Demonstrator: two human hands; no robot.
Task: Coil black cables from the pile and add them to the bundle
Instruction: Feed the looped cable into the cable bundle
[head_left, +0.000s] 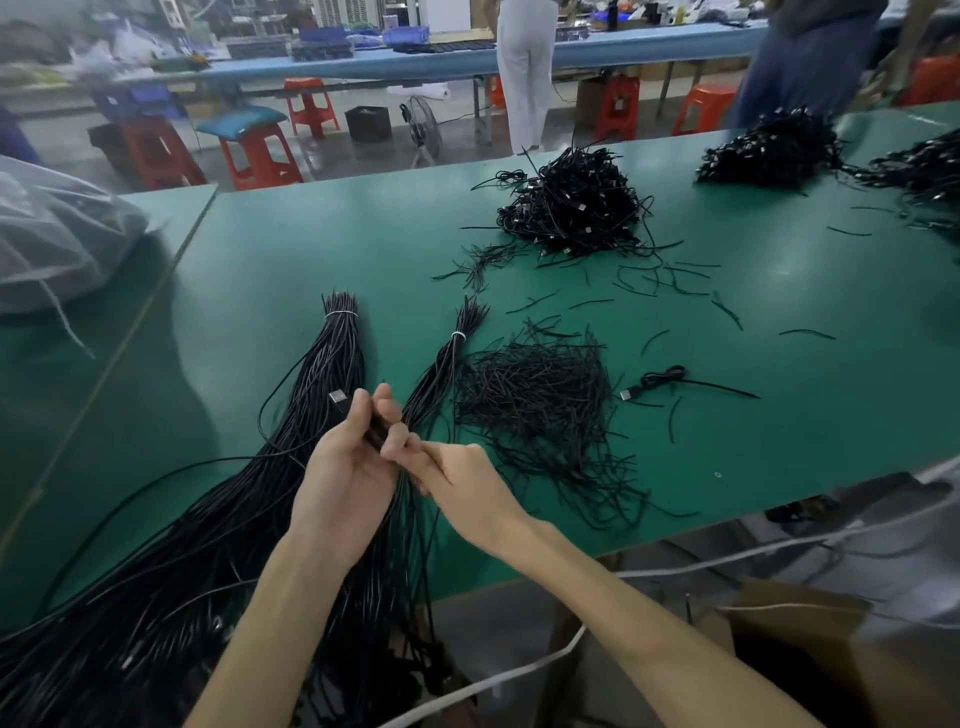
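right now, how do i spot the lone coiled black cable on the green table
Start at the long green table. Right of the loose heap of thin black ties near its front edge lies one small black cable. It alone lies apart, coiled, with a silver plug.

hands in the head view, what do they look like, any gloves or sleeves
The left hand and right hand are both bare: no gloves, rings or watch show. Both forearms are uncovered down to the frame's edge, with no sleeve in view.
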